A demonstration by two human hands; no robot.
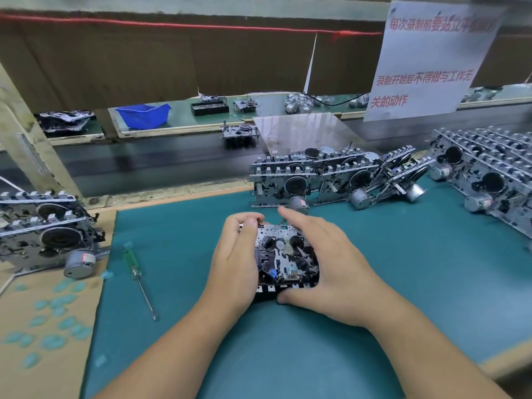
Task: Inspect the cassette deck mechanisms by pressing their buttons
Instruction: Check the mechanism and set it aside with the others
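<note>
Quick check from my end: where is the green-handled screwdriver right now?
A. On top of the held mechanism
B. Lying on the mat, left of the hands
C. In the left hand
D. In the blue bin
B: the green-handled screwdriver lies untouched on the teal mat, while the left hand and right hand both hold the cassette deck mechanism.

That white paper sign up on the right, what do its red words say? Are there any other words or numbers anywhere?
White paper sign, top line: "每次录制前要站立平", the rest blurred.
Same sign, lower lines: "录制开始后不得做与工作无关的动作".
Red label on the motor of the left stack: too small to read.
Held cassette deck mechanism, screwdriver, blue bin: no readable text.
</note>
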